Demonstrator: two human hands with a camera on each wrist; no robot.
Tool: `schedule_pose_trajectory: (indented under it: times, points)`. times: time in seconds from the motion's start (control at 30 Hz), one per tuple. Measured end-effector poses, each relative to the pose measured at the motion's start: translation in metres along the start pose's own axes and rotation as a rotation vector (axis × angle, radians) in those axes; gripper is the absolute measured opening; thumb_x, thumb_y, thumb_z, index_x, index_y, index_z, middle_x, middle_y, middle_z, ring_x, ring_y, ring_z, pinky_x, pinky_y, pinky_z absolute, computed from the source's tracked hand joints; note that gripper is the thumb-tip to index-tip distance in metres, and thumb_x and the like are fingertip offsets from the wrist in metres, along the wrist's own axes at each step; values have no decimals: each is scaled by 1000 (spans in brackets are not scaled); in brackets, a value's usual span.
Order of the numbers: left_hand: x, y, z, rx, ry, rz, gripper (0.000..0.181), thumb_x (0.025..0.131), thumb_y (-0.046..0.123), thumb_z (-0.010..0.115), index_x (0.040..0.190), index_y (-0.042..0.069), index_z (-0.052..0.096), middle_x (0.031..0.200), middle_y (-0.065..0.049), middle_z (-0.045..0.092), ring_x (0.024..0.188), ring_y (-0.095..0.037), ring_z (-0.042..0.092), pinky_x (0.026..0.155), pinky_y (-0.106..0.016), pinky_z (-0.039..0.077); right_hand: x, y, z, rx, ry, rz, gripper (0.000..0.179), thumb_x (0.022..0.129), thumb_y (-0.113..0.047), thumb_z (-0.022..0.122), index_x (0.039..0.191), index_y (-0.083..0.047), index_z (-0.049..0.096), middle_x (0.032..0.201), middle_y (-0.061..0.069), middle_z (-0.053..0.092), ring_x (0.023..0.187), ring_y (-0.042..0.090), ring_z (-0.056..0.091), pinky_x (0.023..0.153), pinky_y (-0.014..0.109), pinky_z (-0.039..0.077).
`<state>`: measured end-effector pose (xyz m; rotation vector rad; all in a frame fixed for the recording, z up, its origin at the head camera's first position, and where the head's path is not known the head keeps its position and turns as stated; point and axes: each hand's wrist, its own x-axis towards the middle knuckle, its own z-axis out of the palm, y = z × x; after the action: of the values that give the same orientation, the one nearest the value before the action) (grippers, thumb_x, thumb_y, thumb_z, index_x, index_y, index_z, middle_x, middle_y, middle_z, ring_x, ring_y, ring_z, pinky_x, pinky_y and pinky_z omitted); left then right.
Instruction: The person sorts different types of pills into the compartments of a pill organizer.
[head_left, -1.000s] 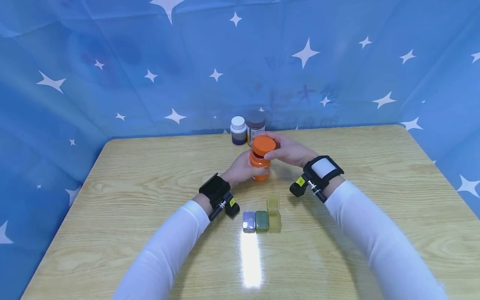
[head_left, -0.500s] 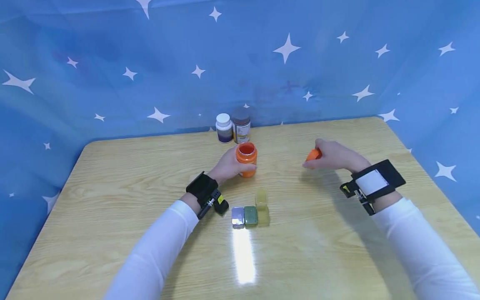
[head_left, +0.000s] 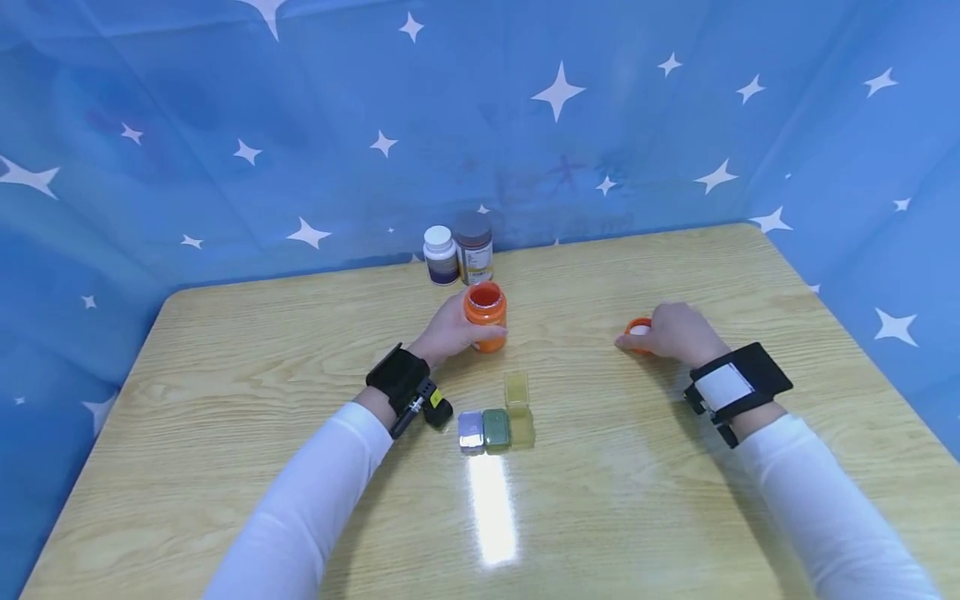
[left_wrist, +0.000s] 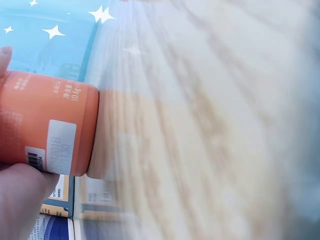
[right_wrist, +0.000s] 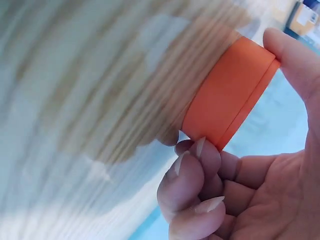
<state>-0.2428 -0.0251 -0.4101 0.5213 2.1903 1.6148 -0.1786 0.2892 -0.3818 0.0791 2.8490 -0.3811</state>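
Note:
An orange bottle (head_left: 486, 310) stands upright on the table with its mouth uncovered. My left hand (head_left: 452, 332) grips it around the side, and its label shows in the left wrist view, where the orange bottle (left_wrist: 50, 125) fills the left edge. Further right, my right hand (head_left: 678, 335) pinches an orange cap (head_left: 639, 327), which lies inside up at the tabletop, its pale inner face showing. In the right wrist view the orange cap (right_wrist: 227, 92) sits between thumb and fingertips, right at the wood surface.
A white bottle (head_left: 441, 254) and a dark-capped brown bottle (head_left: 475, 248) stand behind the orange one, near the blue curtain (head_left: 337, 125). In front lies a small pill box with purple (head_left: 471, 431), green (head_left: 496, 428) and yellow (head_left: 521, 427) compartments, the yellow lid (head_left: 517, 390) flipped back.
The right hand has lifted the orange cap off the bottle, carried it right, turned it inside up and lowered it to the table. My left hand keeps its hold on the bottle.

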Motion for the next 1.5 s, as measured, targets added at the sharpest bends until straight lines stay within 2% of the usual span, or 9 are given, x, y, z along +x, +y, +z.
schedule_pose_trajectory:
  times: [0.13, 0.3, 0.37, 0.5, 0.8, 1.03, 1.13, 1.27, 1.5]
  points:
    - [0, 1, 2, -7, -5, -2, 57, 77, 8, 73, 127, 10, 46, 121, -9, 57, 113, -23, 53, 103, -39, 39, -4, -3, -1, -44, 19, 21, 56, 78, -56, 62, 74, 0, 54, 63, 6, 44, 56, 20, 42, 49, 26, 28]
    - [0, 2, 4, 4, -3, -24, 59, 77, 9, 73, 128, 11, 45, 123, -9, 57, 113, -22, 53, 104, -40, 38, -12, -29, -8, -135, 214, -89, 71, 75, -62, 62, 92, 7, 59, 82, 22, 59, 72, 36, 57, 59, 43, 48]
    - [0, 2, 5, 6, 2, -27, 60, 77, 9, 74, 129, 10, 45, 123, -9, 57, 113, -23, 53, 105, -40, 38, -9, -49, -9, -64, 239, -202, 79, 77, -58, 64, 116, 10, 52, 106, 28, 59, 94, 41, 58, 77, 52, 49]
    - [1, 0, 5, 6, -6, -7, 59, 77, 9, 74, 129, 10, 46, 122, -9, 58, 112, -22, 54, 104, -40, 38, 2, -93, -5, 206, 98, -369, 89, 81, -49, 65, 144, 0, 26, 138, 23, 43, 126, 37, 43, 102, 53, 38]
    - [0, 1, 6, 47, -33, 80, 57, 80, 7, 70, 131, 9, 46, 126, -10, 56, 116, -22, 51, 104, -38, 39, 26, -146, 24, 524, 15, -461, 72, 80, -29, 72, 139, -8, 36, 136, 11, 48, 127, 28, 45, 103, 47, 39]
    - [-13, 3, 0, 137, -48, -4, 61, 77, 6, 71, 132, 9, 44, 129, -7, 53, 118, -21, 49, 105, -38, 38, 31, -152, 32, 589, 32, -464, 57, 80, -24, 72, 129, -11, 46, 127, 9, 56, 117, 25, 53, 99, 42, 44]
    - [-28, 13, -8, 240, -78, -101, 60, 78, 21, 74, 128, 6, 44, 123, -10, 54, 112, -22, 50, 95, -36, 42, 33, -154, 31, 580, 29, -486, 58, 80, -22, 73, 130, -11, 47, 127, 9, 56, 117, 25, 53, 100, 41, 44]
    - [-56, 35, -11, 538, -146, -212, 66, 77, 37, 73, 126, 1, 47, 118, -13, 58, 105, -24, 55, 86, -37, 47, 34, -155, 29, 583, 14, -479, 58, 80, -22, 73, 130, -11, 46, 127, 9, 56, 118, 25, 53, 101, 41, 43]
    - [-105, 50, 22, 918, -301, -69, 48, 67, 38, 80, 98, 6, 62, 83, -1, 62, 75, -15, 55, 63, -27, 46, 36, -157, 27, 581, -9, -461, 59, 80, -23, 72, 131, -11, 45, 127, 8, 56, 119, 25, 53, 101, 41, 43]
